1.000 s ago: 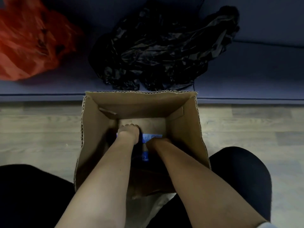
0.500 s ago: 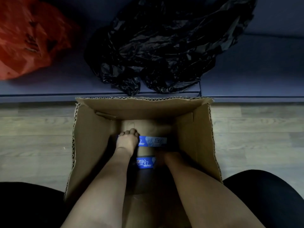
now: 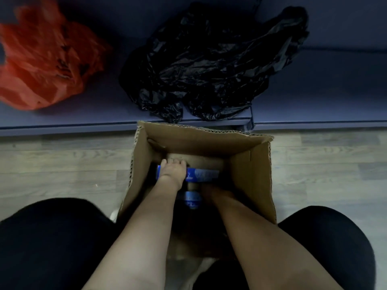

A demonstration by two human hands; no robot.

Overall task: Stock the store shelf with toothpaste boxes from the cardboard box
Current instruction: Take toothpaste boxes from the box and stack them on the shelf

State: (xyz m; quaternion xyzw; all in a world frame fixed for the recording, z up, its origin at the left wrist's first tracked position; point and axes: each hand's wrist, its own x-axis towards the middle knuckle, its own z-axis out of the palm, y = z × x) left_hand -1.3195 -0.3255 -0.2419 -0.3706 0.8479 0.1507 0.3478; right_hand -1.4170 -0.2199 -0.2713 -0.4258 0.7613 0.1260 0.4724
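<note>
**Both hands deep in the carton, on the blue boxes**

A long, narrow toothpaste box (image 3: 204,175), glossy blue with pale print too blurred to read, lies crosswise low inside the cardboard box (image 3: 259,178). The left hand (image 3: 172,171) lies over its left end, fingers curled over the far edge and gripping it. Nearer the person, a second blue toothpaste box (image 3: 191,200) shows only as a short stretch between the two forearms. The right hand (image 3: 211,190) is sunk in shadow beside that second box; whether its fingers are curled or straight cannot be told.

The cardboard box is plain brown corrugated board, open at the top, its cut rim showing the wavy fluting. It stands on a pale wood-grain plank floor (image 3: 62,164), between the person's knees in dark clothing. Just beyond it runs a low, smooth blue-grey shelf (image 3: 314,91). On the shelf lie a crumpled, shiny black plastic bag (image 3: 209,63), near the carton's far rim, and a crinkled orange-red plastic bag (image 3: 46,59) at the left.
</note>
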